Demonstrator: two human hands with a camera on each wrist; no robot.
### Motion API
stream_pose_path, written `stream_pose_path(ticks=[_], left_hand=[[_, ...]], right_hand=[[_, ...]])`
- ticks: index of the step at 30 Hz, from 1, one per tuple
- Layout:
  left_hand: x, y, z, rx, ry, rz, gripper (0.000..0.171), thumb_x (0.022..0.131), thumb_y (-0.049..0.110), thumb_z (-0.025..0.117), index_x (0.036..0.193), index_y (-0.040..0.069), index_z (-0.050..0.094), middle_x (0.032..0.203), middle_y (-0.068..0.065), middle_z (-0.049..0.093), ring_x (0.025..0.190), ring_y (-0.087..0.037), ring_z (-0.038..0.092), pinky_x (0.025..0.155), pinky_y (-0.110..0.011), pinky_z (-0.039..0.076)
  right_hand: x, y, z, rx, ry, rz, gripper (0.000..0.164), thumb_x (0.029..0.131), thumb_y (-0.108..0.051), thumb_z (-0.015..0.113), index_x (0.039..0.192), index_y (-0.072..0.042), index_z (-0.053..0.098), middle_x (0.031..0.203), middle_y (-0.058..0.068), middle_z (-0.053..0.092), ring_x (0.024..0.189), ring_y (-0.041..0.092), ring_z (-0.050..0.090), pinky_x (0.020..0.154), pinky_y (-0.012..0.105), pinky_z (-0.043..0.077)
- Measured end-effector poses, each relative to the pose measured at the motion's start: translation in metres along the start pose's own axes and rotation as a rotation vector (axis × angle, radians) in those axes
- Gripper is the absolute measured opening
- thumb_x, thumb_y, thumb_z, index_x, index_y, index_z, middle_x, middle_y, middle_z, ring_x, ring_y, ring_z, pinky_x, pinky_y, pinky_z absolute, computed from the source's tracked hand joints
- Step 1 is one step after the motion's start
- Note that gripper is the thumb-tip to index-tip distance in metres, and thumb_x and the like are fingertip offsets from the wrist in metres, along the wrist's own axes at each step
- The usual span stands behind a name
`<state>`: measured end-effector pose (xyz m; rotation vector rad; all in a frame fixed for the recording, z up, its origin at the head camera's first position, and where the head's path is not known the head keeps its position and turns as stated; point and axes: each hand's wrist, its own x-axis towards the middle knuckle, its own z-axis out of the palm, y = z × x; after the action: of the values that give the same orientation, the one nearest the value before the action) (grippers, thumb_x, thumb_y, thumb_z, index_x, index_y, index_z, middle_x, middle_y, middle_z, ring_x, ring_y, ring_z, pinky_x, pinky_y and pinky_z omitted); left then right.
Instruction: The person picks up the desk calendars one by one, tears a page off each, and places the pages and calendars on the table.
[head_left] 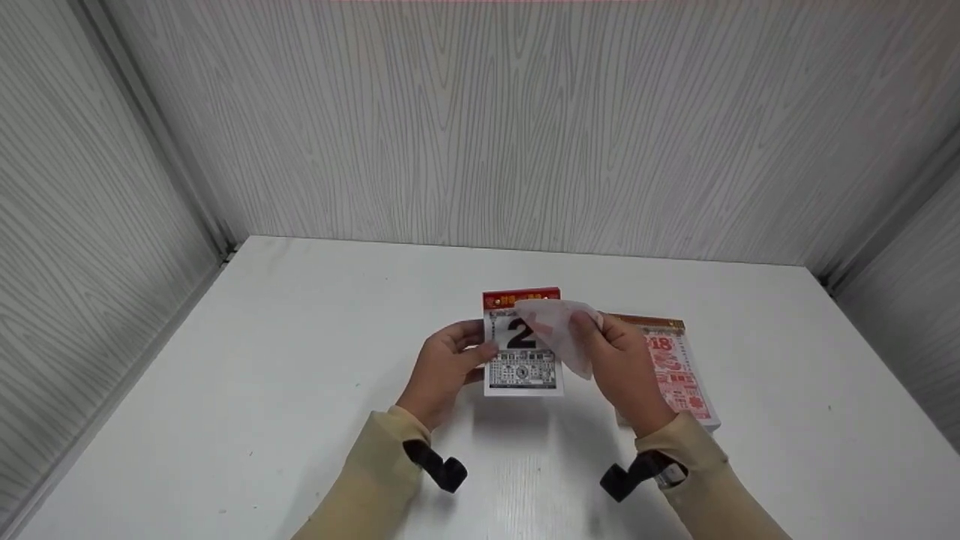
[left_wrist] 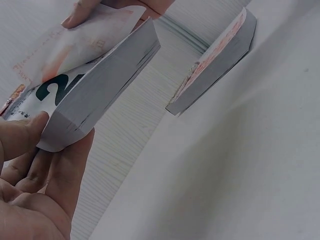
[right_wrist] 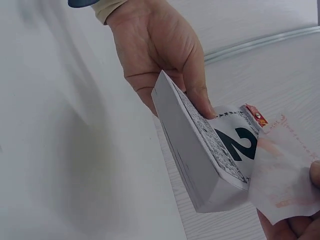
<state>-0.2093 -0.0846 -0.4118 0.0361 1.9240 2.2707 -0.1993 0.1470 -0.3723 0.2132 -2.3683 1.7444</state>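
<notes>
Left hand [head_left: 444,369] has its grip on the left side of a tear-off calendar [head_left: 523,369], right hand [head_left: 628,375] pinching the lifted leaf [head_left: 564,336]! The calendar's up off the table [head_left: 225,390], long axis running near-to-far, red header [head_left: 520,298] facing the far edge. Right of it, a second calendar [head_left: 684,379] lies slightly slanted.

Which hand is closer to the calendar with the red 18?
Right. In the head view, the right hand overlaps the left edge of the red 18 calendar; the left hand is farther left, gripping the other calendar.
</notes>
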Motion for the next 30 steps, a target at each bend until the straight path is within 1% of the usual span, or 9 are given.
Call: stream_pose_path(ticks=[4,8,11,14,17,19,21,27,30], left_hand=[[0.0,0.0,-0.001,-0.007,-0.004,0.007,0.044,0.097,0.011,0.073,0.138,0.003,0.061,0.126,-0.013,0.068,0.103,-0.023,0.071,0.086,-0.035,0.06],[0.001,0.0,-0.001,0.004,0.004,0.006,0.043,0.097,0.01,0.073,0.138,0.002,0.061,0.126,-0.013,0.069,0.102,-0.022,0.071,0.085,-0.035,0.06],[0.002,0.0,-0.002,0.008,0.007,0.004,0.042,0.097,0.01,0.073,0.137,0.002,0.061,0.125,-0.013,0.069,0.102,-0.022,0.071,0.085,-0.035,0.061],[0.002,0.001,-0.002,0.015,0.009,0.003,0.042,0.097,0.011,0.072,0.137,0.003,0.062,0.124,-0.013,0.069,0.103,-0.022,0.071,0.085,-0.035,0.06],[0.002,0.001,-0.003,0.029,0.008,0.002,0.041,0.097,0.012,0.073,0.136,0.005,0.063,0.124,-0.011,0.068,0.105,-0.023,0.071,0.087,-0.035,0.06],[0.001,0.001,-0.003,0.032,0.003,0.001,0.041,0.097,0.012,0.074,0.136,0.005,0.063,0.124,-0.011,0.068,0.106,-0.023,0.07,0.088,-0.036,0.06],[0.001,0.001,-0.002,0.026,-0.005,-0.003,0.043,0.096,0.012,0.074,0.137,0.005,0.062,0.125,-0.012,0.068,0.107,-0.024,0.07,0.089,-0.036,0.06],[0.0,0.0,-0.002,0.008,-0.029,-0.01,0.048,0.094,0.011,0.076,0.139,0.003,0.06,0.126,-0.012,0.068,0.107,-0.024,0.07,0.091,-0.037,0.059],[0.001,-0.001,-0.002,-0.015,-0.036,-0.01,0.048,0.093,0.009,0.076,0.138,0.002,0.06,0.126,-0.014,0.068,0.106,-0.024,0.071,0.09,-0.037,0.059]], right_hand=[[0.0,0.0,0.0,0.042,0.004,0.034,0.033,0.107,-0.028,0.058,0.111,-0.002,0.076,0.106,0.011,0.075,0.089,0.019,0.066,0.077,0.026,0.054],[0.001,0.001,0.0,0.072,0.022,0.074,0.035,0.108,-0.031,0.057,0.111,-0.001,0.075,0.103,0.01,0.074,0.089,0.018,0.064,0.077,0.026,0.052],[0.001,0.001,-0.001,0.091,0.03,0.074,0.034,0.107,-0.031,0.059,0.11,0.0,0.074,0.103,0.01,0.074,0.088,0.018,0.063,0.077,0.026,0.052],[0.002,0.0,-0.002,0.054,0.014,0.043,0.03,0.105,-0.029,0.063,0.113,-0.002,0.075,0.106,0.01,0.075,0.087,0.018,0.065,0.075,0.025,0.053],[0.003,-0.001,-0.004,-0.025,-0.006,0.004,0.027,0.102,-0.028,0.067,0.118,-0.008,0.076,0.11,0.009,0.074,0.088,0.02,0.065,0.073,0.025,0.054],[0.004,-0.002,-0.005,-0.081,-0.009,-0.015,0.026,0.102,-0.029,0.068,0.119,-0.011,0.077,0.113,0.008,0.074,0.09,0.02,0.065,0.074,0.024,0.054],[0.005,-0.003,-0.006,-0.115,-0.007,-0.027,0.025,0.102,-0.028,0.068,0.118,-0.011,0.078,0.115,0.008,0.074,0.092,0.021,0.065,0.075,0.024,0.053],[0.007,-0.005,-0.009,-0.155,0.006,-0.02,0.027,0.103,-0.027,0.066,0.119,-0.009,0.077,0.115,0.009,0.074,0.09,0.021,0.065,0.074,0.021,0.052],[0.007,-0.005,-0.011,-0.156,0.017,-0.037,0.026,0.103,-0.025,0.066,0.118,-0.008,0.078,0.116,0.009,0.075,0.091,0.021,0.066,0.076,0.021,0.053]])
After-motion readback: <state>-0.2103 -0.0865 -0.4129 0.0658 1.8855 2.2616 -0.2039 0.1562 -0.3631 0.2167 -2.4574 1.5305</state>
